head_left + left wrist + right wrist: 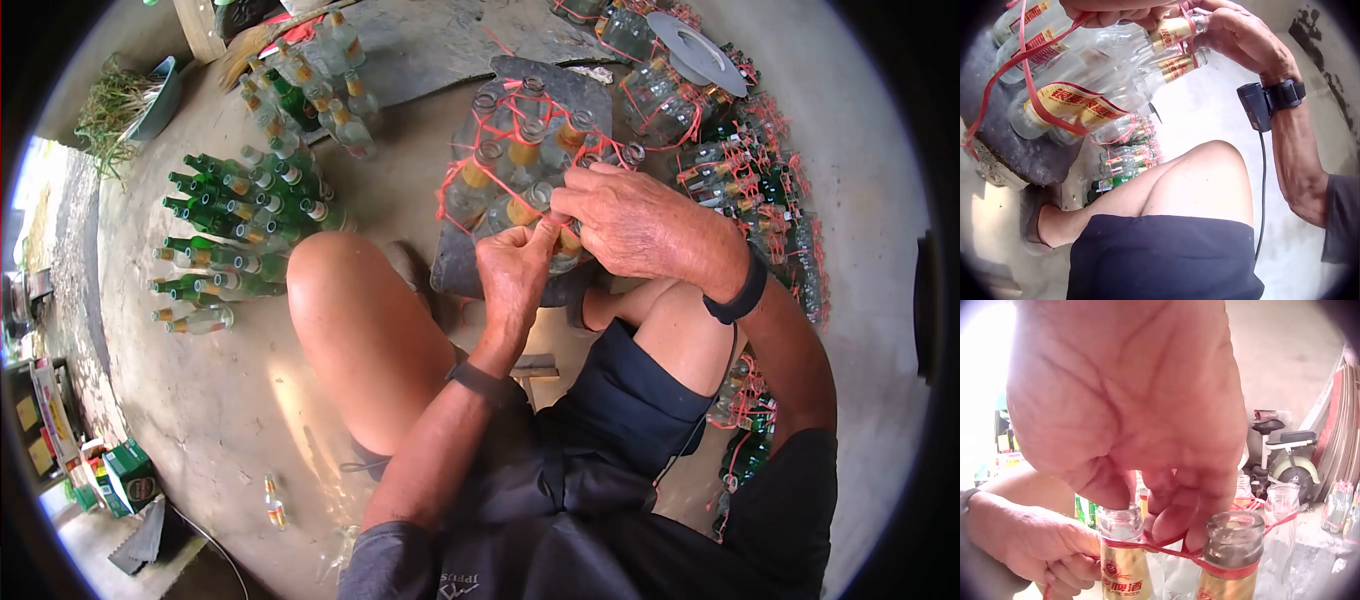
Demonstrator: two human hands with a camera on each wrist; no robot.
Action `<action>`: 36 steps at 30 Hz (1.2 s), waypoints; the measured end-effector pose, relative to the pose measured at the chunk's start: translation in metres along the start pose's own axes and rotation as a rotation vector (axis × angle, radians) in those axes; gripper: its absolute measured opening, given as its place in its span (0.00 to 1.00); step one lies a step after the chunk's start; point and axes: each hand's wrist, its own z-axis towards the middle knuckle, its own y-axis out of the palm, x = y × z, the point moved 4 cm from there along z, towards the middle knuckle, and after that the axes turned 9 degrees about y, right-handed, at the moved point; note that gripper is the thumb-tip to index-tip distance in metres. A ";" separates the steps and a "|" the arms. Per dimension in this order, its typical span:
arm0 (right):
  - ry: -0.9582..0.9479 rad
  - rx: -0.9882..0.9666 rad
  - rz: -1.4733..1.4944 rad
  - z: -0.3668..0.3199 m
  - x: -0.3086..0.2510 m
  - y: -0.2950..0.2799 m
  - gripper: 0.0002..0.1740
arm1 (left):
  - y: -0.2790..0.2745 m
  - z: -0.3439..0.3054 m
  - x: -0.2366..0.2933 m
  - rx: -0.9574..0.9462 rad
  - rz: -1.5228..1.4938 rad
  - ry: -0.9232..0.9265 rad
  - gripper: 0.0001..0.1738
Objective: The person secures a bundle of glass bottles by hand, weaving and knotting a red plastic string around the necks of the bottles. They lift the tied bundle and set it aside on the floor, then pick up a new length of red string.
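A bundle of clear glass beer bottles (525, 155) with gold neck labels stands on a dark slab (458, 262) before me. Red plastic twine (1032, 94) runs round the bottles and from neck to neck. My left hand (512, 275) is at the near side of the bundle, its curled fingers pinching the twine. Over the bundle's near right side, my right hand (645, 222) bends down. Its fingers reach between two bottle necks and grip the twine there, as the right wrist view shows; the fingertips are partly hidden behind the glass.
Loose green bottles (245, 215) stand in a group at left, with more clear ones (340, 100) behind. Bundles tied in red twine (760, 190) line the right wall. A grey lid (697, 55) lies on one bundle. A lone bottle (274, 503) stands at lower left.
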 end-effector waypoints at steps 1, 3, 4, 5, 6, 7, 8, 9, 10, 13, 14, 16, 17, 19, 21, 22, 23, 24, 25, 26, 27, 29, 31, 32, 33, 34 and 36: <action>-0.001 -0.002 -0.001 0.000 0.001 0.000 0.06 | -0.001 0.000 0.000 -0.005 0.015 0.005 0.24; -0.046 0.002 -0.016 0.001 0.001 -0.001 0.05 | -0.001 0.000 -0.001 -0.008 0.025 0.007 0.24; -0.047 -0.002 -0.017 0.001 -0.001 -0.003 0.05 | -0.001 0.000 -0.001 -0.010 0.037 0.012 0.24; 0.017 0.002 0.026 0.001 -0.002 -0.006 0.06 | -0.001 0.000 -0.001 -0.012 0.050 0.016 0.24; 0.082 0.006 0.068 0.002 -0.002 -0.009 0.07 | -0.002 0.001 0.000 -0.012 0.049 0.015 0.24; 0.083 0.004 0.069 0.002 -0.001 -0.009 0.07 | -0.002 0.001 0.001 -0.016 0.063 0.012 0.25; 0.089 -0.027 0.077 0.004 0.001 -0.008 0.09 | -0.003 0.000 0.002 -0.021 0.078 0.009 0.25; 0.095 -0.058 0.085 0.005 0.002 -0.008 0.10 | -0.002 0.000 0.002 -0.020 0.077 0.008 0.25; 0.095 -0.059 0.085 0.005 0.001 -0.010 0.10 | -0.002 0.000 0.003 -0.015 0.063 0.014 0.25; 0.104 -0.088 0.082 0.007 -0.001 -0.013 0.04 | -0.002 0.001 0.001 -0.012 0.048 0.014 0.25; 0.096 -0.087 0.075 0.007 -0.001 -0.012 0.04 | -0.001 0.002 0.000 -0.015 0.047 0.012 0.25; 0.088 -0.087 0.069 0.008 0.000 -0.013 0.04 | -0.001 0.001 0.002 -0.013 0.051 0.011 0.25; 0.101 -0.111 0.097 0.009 0.001 -0.015 0.04 | -0.001 0.000 0.004 -0.012 0.056 0.012 0.25; 0.114 -0.136 0.124 0.010 0.001 -0.017 0.05 | -0.001 0.000 0.004 -0.016 0.054 0.025 0.25; 0.120 -0.159 0.071 0.010 0.000 -0.016 0.05 | -0.002 0.000 0.004 -0.019 0.052 0.037 0.25; 0.119 -0.160 0.072 0.011 0.001 -0.016 0.05 | -0.001 0.001 0.003 -0.021 0.052 0.041 0.25; 0.113 -0.151 0.062 0.011 0.002 -0.016 0.06 | -0.001 0.001 0.003 -0.022 0.051 0.044 0.24; 0.107 -0.141 0.053 0.011 0.004 -0.016 0.07 | -0.001 0.001 0.003 -0.022 0.050 0.043 0.24; 0.107 -0.142 0.053 0.010 0.005 -0.016 0.07 | -0.001 0.000 0.003 -0.027 0.037 0.044 0.24; 0.060 -0.103 0.056 0.009 0.004 -0.018 0.08 | -0.001 0.000 0.004 -0.032 0.024 0.046 0.24; 0.013 -0.065 0.058 0.008 0.003 -0.020 0.09 | -0.001 0.000 0.004 -0.032 0.023 0.045 0.24; -0.003 -0.063 0.048 0.009 0.007 -0.019 0.09 | -0.001 -0.001 0.004 -0.029 0.019 0.049 0.25; -0.017 -0.061 0.038 0.009 0.010 -0.019 0.08 | 0.002 -0.001 0.005 -0.010 0.005 0.064 0.27; -0.039 -0.036 0.021 0.008 0.011 -0.020 0.07 | 0.003 -0.001 0.005 0.010 -0.009 0.081 0.29; -0.062 -0.010 0.003 0.009 0.011 -0.021 0.07 | 0.003 -0.001 0.006 0.010 -0.009 0.080 0.29; -0.062 -0.011 0.003 0.010 0.011 -0.022 0.07 | 0.003 -0.001 0.007 0.007 -0.010 0.083 0.29; -0.060 -0.046 -0.039 0.012 0.010 -0.023 0.07 | 0.004 -0.001 0.007 0.006 -0.012 0.084 0.29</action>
